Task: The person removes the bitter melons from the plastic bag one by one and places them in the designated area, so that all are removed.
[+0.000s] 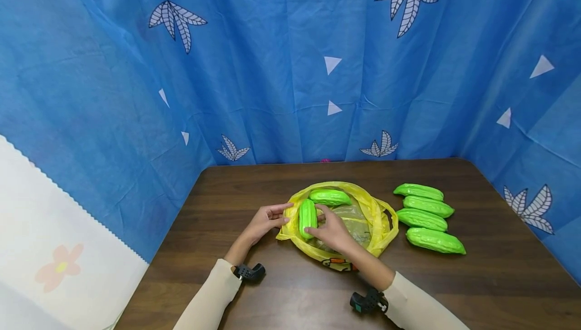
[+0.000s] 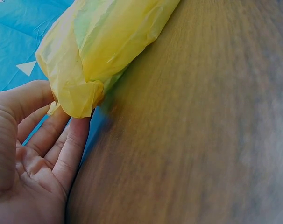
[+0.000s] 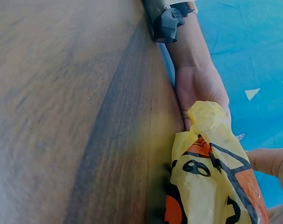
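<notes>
A yellow plastic bag lies with its mouth spread wide on the table. At its left side, my left hand holds the bag's edge between thumb and fingers; the left wrist view shows the crumpled yellow corner against the fingertips. Over the bag's opening, my right hand grips a bright green bitter melon, thumb on its near end. Another bitter melon lies inside the bag towards the back. In the right wrist view, the printed bag hides most of the right hand's fingers.
Several more bitter melons lie in a column to the right of the bag. The dark wooden table ends at a blue patterned curtain behind and at the sides. A white cloth with a flower hangs at the left.
</notes>
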A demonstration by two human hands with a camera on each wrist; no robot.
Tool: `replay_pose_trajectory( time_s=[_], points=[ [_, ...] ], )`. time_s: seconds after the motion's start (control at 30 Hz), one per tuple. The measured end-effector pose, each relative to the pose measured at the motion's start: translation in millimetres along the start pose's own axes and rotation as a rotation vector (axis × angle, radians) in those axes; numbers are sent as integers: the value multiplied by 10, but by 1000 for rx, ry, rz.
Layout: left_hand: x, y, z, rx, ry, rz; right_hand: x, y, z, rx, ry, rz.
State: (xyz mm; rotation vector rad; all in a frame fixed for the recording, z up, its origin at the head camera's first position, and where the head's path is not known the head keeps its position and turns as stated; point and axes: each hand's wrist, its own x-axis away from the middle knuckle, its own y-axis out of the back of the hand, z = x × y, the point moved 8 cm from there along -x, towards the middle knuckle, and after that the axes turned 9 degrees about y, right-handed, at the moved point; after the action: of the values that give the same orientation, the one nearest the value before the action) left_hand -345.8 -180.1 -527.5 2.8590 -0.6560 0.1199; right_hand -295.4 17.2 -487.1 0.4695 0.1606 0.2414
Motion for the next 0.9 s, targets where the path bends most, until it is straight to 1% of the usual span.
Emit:
replay_pose_trajectory(
  time_s=[0.2,0.3,0.53,0.73,0.9],
  points=[
    [10,-4,-1,-11,-21,6,32,7,-11,-74,-3,7],
    [16,-4,-11,-17,-33,6,45,28,-14,-83,-7,2],
    [15,4,4,-14,-10,0,53,58,-32,-114,-17,4],
    [0,6,7,-14,-8,1,64,94,-45,-95,-36,-3],
    [-2,11,0,-7,-14,3,76,140,-35,-66,-30,-11]
  ],
)
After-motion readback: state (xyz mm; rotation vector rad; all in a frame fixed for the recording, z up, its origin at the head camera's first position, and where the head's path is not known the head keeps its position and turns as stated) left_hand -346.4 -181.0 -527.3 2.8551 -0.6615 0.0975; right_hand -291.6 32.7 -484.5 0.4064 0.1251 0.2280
